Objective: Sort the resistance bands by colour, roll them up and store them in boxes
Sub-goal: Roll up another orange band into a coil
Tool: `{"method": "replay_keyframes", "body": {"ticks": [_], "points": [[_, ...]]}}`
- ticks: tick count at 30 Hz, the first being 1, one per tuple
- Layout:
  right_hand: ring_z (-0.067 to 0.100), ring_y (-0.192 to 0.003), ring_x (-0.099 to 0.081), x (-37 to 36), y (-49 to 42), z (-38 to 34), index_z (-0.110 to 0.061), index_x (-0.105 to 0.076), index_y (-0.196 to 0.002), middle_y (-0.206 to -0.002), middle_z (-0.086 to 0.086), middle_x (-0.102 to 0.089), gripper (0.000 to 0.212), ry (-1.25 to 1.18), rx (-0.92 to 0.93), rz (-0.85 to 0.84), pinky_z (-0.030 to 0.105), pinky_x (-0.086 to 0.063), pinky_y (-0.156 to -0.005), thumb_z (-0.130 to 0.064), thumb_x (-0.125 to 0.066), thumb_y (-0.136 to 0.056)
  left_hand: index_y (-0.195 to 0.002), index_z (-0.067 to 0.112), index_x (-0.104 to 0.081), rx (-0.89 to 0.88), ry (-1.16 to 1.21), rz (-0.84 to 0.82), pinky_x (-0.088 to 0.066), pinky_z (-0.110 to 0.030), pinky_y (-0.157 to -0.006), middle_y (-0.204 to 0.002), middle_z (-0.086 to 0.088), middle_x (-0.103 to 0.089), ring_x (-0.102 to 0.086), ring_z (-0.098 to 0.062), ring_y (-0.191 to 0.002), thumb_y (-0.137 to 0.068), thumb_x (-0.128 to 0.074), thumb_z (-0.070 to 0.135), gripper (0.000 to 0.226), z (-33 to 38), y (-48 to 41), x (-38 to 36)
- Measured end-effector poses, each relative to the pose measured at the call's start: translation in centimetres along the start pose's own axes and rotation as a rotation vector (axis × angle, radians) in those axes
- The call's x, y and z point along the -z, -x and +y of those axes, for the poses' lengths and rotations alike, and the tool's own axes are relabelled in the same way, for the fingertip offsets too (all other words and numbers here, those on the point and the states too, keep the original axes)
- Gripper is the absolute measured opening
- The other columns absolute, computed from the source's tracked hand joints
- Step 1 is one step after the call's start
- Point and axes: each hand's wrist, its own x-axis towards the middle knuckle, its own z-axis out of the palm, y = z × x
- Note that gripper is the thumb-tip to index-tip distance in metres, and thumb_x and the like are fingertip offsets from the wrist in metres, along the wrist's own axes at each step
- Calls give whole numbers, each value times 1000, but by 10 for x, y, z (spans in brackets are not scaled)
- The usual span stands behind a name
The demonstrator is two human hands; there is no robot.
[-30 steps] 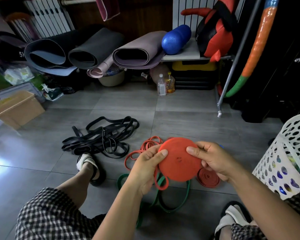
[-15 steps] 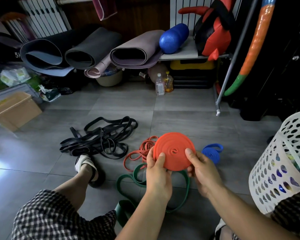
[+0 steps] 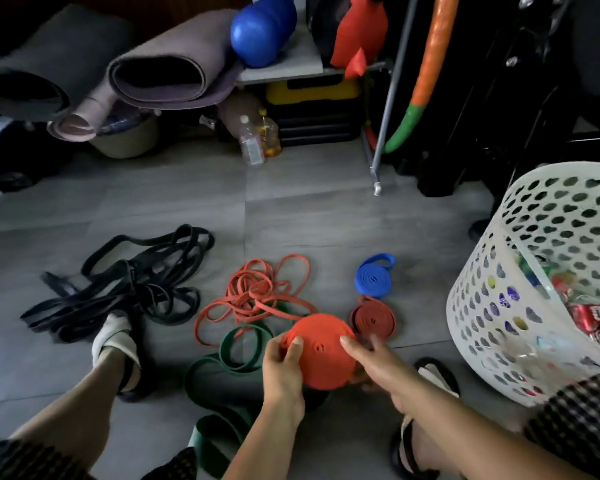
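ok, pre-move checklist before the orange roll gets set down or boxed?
1. Roll held by both hands: ok. Left hand and right hand both grip the orange roll.
2. Roll wound tight, no loose tail: cannot tell; its edges are blurred and partly covered by the fingers.
3. Rolled pieces grouped nearby: ok. Dark red roll and blue roll lie on the floor just beyond the hands.
4. Storage box within view: not ok. Only a white perforated basket, already holding other things, is visible.
5. Remaining bands rolled: not ok. Loose orange bands, green bands and black bands lie unrolled.
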Motion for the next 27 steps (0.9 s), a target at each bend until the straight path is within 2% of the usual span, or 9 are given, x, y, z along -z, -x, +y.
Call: {"method": "replay_keyframes", "body": {"ticks": [4,9,12,14,16,19,23,25,27], "points": [[17,-91,-57,28,-49,6,-17,-56,-114,-117,10,-62,32,81,24,-30,28,-45,-66,-17,-66,-84,-85,11,-55,50,-83,-63,-49,-17,-56,-81,-5,-59,-52,-14,-69,-89,-53,-3,15,-14,-22,-21],[12,-102,-52,37,-104,26,-3,-53,-127,-121,9,-59,48,130,-23,95,16,-39,-81,-9,-68,-82,-115,0,-57,110,-239,-58,-44,-38,-93,-110,-16,-61,-57,-25,-98,-86,-56,-6,29,-38,-66,-46],[13,-96,-50,41,-133,48,-1,-54,-125,-103,5,-56,43,84,-58,148,9,-39,-64,-5,-65,-84,-118,-5,-56,106,-382,-109,-40,-36,-97,-117,-23,-60,-57,-29,-107,-84,-54,-12,35,-60,-94,-58],[17,-95,-54,45,-154,60,-4,-59,-116,-99,3,-59,30,41,-123,191,18,-45,-72,-11,-62,-87,-118,-7,-55,124,-405,-98,-40,-37,-96,-116,-23,-60,-57,-27,-103,-82,-54,-15,37,-74,-114,-64],[24,-85,-60,57,-180,74,-6,-66,-94,-85,8,-64,15,-39,-192,292,39,-48,-80,-19,-60,-89,-119,-5,-56,143,-411,-74,-45,-33,-90,-112,-22,-61,-59,-20,-93,-82,-55,-15,38,-84,-134,-65],[34,-70,-60,83,-222,107,2,-64,-80,-72,17,-60,32,22,-263,483,50,-52,-72,-30,-64,-84,-117,-5,-57,146,-437,-83,-44,-7,-67,-103,-13,-60,-58,-11,-79,-81,-53,-17,38,-101,-165,-62],[41,-90,-62,102,-256,136,3,-66,-90,-88,27,-65,27,149,-374,587,39,-47,-75,-22,-56,-87,-118,-4,-58,175,-467,-95,-45,-28,-81,-101,-10,-62,-55,-20,-94,-82,-55,-13,37,-124,-200,-63],[41,-92,-62,101,-267,148,0,-66,-90,-94,26,-66,46,211,-374,575,38,-45,-73,-42,-50,-79,-117,-3,-59,236,-407,-93,-44,-37,-86,-99,-10,-63,-55,-22,-92,-83,-54,-13,36,-130,-211,-67],[42,-82,-64,99,-277,162,-7,-66,-76,-78,20,-66,61,184,-351,613,43,-50,-71,-60,-40,-58,-106,9,-63,312,-363,-148,-47,-34,-73,-89,-6,-64,-56,-22,-81,-85,-51,-10,31,-134,-217,-74]]}}
